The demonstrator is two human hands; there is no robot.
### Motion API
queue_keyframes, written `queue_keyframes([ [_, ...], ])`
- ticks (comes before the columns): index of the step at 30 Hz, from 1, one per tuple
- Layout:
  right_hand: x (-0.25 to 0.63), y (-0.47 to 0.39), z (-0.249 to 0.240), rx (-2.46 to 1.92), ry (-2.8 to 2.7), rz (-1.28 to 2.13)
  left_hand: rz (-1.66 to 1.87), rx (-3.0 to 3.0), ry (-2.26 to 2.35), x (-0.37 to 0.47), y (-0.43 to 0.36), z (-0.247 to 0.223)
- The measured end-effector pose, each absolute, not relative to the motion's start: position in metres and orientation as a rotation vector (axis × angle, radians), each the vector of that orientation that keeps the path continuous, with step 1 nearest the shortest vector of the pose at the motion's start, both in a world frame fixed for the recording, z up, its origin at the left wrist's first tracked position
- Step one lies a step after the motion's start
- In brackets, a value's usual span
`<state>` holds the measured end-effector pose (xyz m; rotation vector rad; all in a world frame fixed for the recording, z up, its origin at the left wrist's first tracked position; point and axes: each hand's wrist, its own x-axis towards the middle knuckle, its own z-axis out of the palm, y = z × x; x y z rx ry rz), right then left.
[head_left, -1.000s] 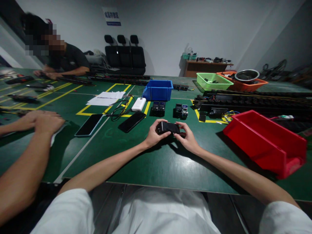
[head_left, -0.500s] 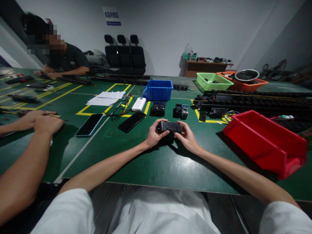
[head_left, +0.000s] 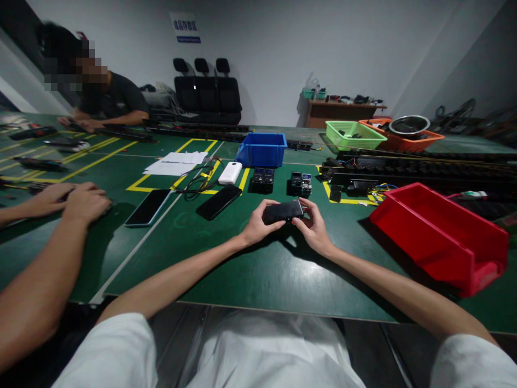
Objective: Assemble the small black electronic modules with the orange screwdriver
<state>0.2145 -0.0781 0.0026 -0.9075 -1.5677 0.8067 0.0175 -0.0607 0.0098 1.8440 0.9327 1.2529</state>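
Between my two hands is a black rectangular box [head_left: 281, 212], raised just above the green table; its exact kind does not show. My left hand [head_left: 257, 223] grips its left end, thumb along the near side. On the right end, my right hand [head_left: 314, 226] pinches it with thumb and fingers. Beyond the box stand small black box-shaped modules [head_left: 263, 180] in a pair, and another pair of modules [head_left: 301, 184] with one shiny top. A black phone [head_left: 219, 202] lies left of my left hand.
A red bin [head_left: 428, 237] stands at right, a blue bin [head_left: 263, 149] ahead. Near it lie a white power bank [head_left: 230, 173], papers [head_left: 176, 163] and another phone [head_left: 148, 207]. Long black strips with wires [head_left: 379, 171] lie right. A neighbour's hands [head_left: 83, 202] work at left; another person sits beyond.
The black box has turned and tilted in my hands, its right end now higher. My fingers have shifted slightly on it. The neighbour's hands at left have also moved a little.
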Motion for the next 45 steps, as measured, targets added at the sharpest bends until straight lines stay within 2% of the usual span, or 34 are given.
queue_keyframes([
  [15, 0.213, -0.089, 0.016, -0.863, -1.787, 0.704, 1.046, 2.073, 0.795, 0.017, -0.063, 0.012],
  [32, 0.214, -0.08, 0.01, -0.863, -1.779, 0.711, 1.163, 2.007, 0.825, 0.015, -0.057, 0.011],
  [36, 0.228, -0.063, 0.019, -0.894, -1.905, 0.644, 1.23, 1.897, 0.884, 0.014, -0.057, 0.012],
  [39, 0.245, -0.05, 0.026, -0.962, -2.12, 0.473, 1.282, 1.823, 0.934, 0.013, -0.054, 0.008],
  [45, 0.275, -0.046, 0.013, -1.073, -2.321, 0.368, 1.373, 1.75, 1.054, 0.013, -0.049, 0.001],
])
